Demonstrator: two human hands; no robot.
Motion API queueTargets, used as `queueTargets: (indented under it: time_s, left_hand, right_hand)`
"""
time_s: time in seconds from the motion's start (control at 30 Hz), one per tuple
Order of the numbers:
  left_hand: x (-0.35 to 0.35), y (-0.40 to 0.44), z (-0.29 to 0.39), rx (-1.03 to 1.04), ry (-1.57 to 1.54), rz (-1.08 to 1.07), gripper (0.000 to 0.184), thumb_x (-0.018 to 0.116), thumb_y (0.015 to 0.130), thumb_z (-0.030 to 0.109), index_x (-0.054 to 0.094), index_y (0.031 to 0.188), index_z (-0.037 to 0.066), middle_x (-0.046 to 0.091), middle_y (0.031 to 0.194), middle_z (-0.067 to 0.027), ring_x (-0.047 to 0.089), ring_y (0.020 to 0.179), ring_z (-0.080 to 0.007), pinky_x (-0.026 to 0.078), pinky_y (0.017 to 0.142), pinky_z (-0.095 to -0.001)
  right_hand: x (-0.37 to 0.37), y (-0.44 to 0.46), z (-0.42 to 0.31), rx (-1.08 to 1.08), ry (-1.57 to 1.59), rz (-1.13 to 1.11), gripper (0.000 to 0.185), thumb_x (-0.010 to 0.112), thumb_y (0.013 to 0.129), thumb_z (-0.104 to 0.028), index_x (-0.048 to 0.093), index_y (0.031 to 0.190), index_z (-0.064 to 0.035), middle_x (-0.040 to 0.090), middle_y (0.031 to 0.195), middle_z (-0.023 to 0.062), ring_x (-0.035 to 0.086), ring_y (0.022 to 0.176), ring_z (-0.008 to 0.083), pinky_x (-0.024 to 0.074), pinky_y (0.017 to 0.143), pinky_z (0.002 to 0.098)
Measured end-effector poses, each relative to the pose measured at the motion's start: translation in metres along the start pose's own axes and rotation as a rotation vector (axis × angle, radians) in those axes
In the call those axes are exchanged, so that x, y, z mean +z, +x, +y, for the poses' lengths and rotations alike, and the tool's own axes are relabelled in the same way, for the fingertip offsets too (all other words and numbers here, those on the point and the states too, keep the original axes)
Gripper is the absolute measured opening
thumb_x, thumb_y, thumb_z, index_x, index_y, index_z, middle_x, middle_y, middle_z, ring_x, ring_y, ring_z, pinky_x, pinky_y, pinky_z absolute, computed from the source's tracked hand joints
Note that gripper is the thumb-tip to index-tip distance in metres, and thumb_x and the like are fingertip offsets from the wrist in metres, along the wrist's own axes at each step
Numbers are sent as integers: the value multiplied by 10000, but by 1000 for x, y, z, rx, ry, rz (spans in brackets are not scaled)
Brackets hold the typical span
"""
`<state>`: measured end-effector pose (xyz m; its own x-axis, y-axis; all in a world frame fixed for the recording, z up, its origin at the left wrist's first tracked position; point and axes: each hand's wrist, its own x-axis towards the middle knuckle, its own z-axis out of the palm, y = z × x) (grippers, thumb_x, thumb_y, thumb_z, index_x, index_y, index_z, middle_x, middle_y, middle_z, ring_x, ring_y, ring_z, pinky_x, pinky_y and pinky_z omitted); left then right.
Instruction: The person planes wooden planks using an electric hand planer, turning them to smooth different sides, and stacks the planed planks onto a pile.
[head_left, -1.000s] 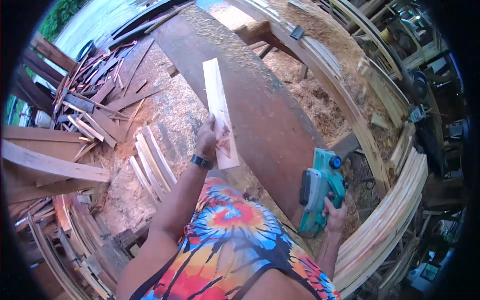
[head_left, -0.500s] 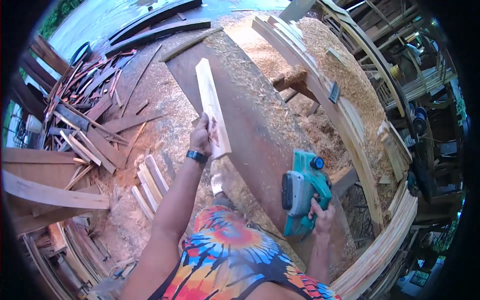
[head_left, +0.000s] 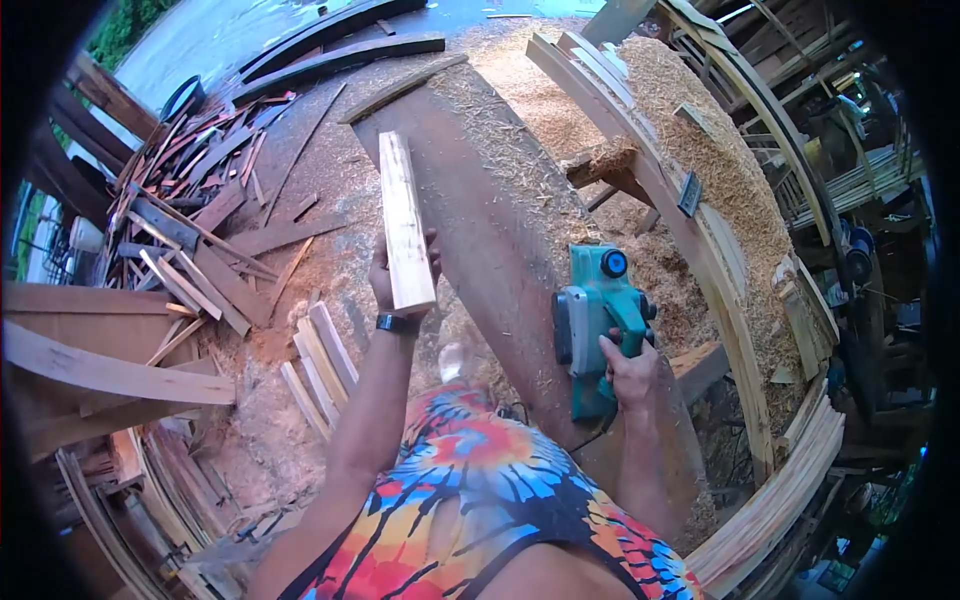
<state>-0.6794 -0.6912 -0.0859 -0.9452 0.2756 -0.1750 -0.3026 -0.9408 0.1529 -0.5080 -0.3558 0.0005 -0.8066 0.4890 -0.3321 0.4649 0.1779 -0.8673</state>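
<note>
My left hand (head_left: 382,276) is closed around the near part of a pale wooden board (head_left: 402,220), its palm underneath and fingertips showing at the right edge. The board is held up over the left edge of a broad brown workbench plank (head_left: 480,230). A dark wristband (head_left: 396,323) circles the left wrist. On the right, my right hand (head_left: 632,370) grips the handle of a teal electric hand planer (head_left: 598,320), which is over the near part of the plank. Whether the planer rests on the plank I cannot tell.
Wood shavings (head_left: 500,110) cover part of the plank. A long beam (head_left: 640,160) runs along the right, with a small dark block (head_left: 689,193) on it. Scrap wood (head_left: 200,190) is heaped at left, and several pale strips (head_left: 318,365) lie on the ground nearby.
The board has been turned in my left hand, so another face is up and the fingers are now beneath it. The planer has shifted slightly away from me and turned a little.
</note>
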Motion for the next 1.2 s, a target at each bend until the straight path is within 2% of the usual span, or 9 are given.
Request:
queueTargets:
  time_s: [0.13,0.27,0.5,0.6,0.73,0.87,1.0,1.03,1.2]
  left_hand:
    - [5,-13,-24,-46,90,46,597,360,1020,496,458,1414,59,583,1303,-260,673,910,-360,605,804,-450]
    - [13,-30,-41,-53,46,92,609,330,1029,525,470,1399,63,569,1317,-269,666,906,-368,592,806,-440]
    - [-4,-36,-32,-60,95,-32,528,371,1022,453,525,1308,36,650,1142,-232,661,857,-332,590,761,-427]
    - [-8,-13,-24,75,333,219,435,413,1007,394,573,1196,36,657,1024,-183,653,840,-315,585,774,-441]
    - [14,15,-8,-94,507,411,239,617,963,273,591,1098,77,607,851,-84,644,730,-269,555,632,-404]
    - [57,21,-10,-45,887,389,437,725,903,411,607,1172,88,618,868,-17,650,711,-199,595,614,-421]
    - [48,44,-7,44,857,528,537,713,912,446,595,1153,-18,638,811,-53,663,673,-176,549,530,-334]
    - [31,58,-7,156,796,474,471,659,967,344,573,1159,-77,647,857,-87,694,716,-224,596,565,-389]
    - [42,68,8,101,709,374,364,538,967,77,459,1269,-110,644,1044,-154,715,848,-306,647,709,-462]
  right_hand:
    - [-1,1,4,-56,18,-26,328,793,817,-217,675,1030,4,633,717,19,546,581,87,427,533,276]
    - [-1,3,5,-123,23,-57,308,790,826,-205,662,1012,5,629,711,28,550,570,96,437,535,281]
    - [-4,5,3,-153,34,-103,297,779,837,-191,644,1015,4,614,692,18,535,546,96,430,512,289]
    - [-1,3,6,-138,54,-83,278,782,835,-168,638,1013,-10,607,686,6,522,520,82,413,475,274]
    - [-1,-1,1,-73,109,-85,273,789,828,-142,635,1022,-27,599,680,-7,512,498,67,402,447,252]
    - [-1,-3,-6,-48,92,-73,282,794,826,-142,633,1030,-32,585,666,-15,505,490,69,399,440,252]
    - [0,-4,-4,-51,103,-56,282,787,832,-132,637,1048,-30,580,661,-17,507,494,73,397,442,253]
    - [-1,-3,-3,-48,119,-62,288,787,830,-127,638,1055,-25,585,666,-17,504,487,76,401,444,255]
    - [1,-5,-5,-50,108,-44,304,793,816,-128,644,1054,-13,589,667,-9,504,483,78,397,446,253]
